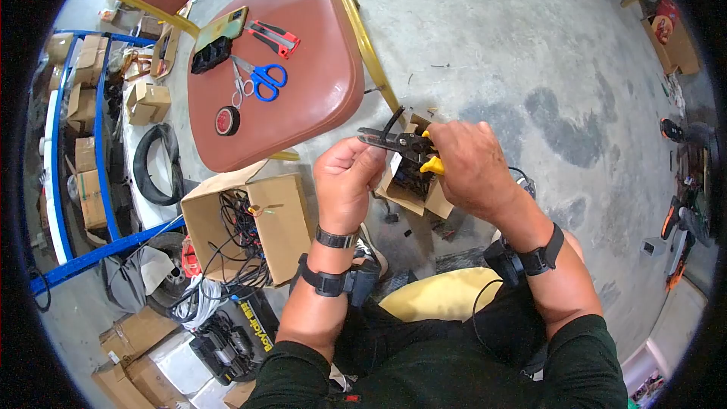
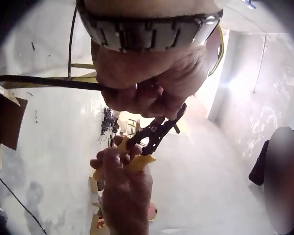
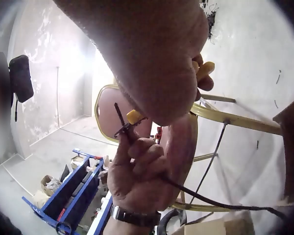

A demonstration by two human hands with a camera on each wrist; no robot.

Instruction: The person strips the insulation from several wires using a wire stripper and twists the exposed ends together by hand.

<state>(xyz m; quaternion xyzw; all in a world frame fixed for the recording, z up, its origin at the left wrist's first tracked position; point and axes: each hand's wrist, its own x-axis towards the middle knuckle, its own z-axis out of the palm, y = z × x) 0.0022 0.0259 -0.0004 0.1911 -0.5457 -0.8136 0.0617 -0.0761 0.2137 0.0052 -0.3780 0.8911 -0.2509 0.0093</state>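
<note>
In the head view the left hand (image 1: 342, 182) pinches a black cable (image 1: 392, 119) between thumb and fingers; its short end sticks up past the tool. The right hand (image 1: 473, 170) grips the yellow handles of black-jawed pliers (image 1: 409, 147), whose jaws lie across the cable at the left fingertips. From the left wrist view, the cable (image 2: 49, 82) runs out of the left hand (image 2: 147, 78), with the pliers (image 2: 154, 134) and right hand (image 2: 126, 191) beyond it. The right wrist view shows the cable (image 3: 220, 202) trailing from the curled left fingers (image 3: 149, 159). Whether the jaws touch the cable's core is hidden.
A brown chair (image 1: 303, 91) bears blue scissors (image 1: 266, 82), a red cutter (image 1: 274, 38), a phone (image 1: 227, 24) and a tape roll (image 1: 227, 120). Cardboard boxes (image 1: 284, 220) with cables stand below the hands and at left. A blue shelf frame (image 1: 106, 189) is farther left.
</note>
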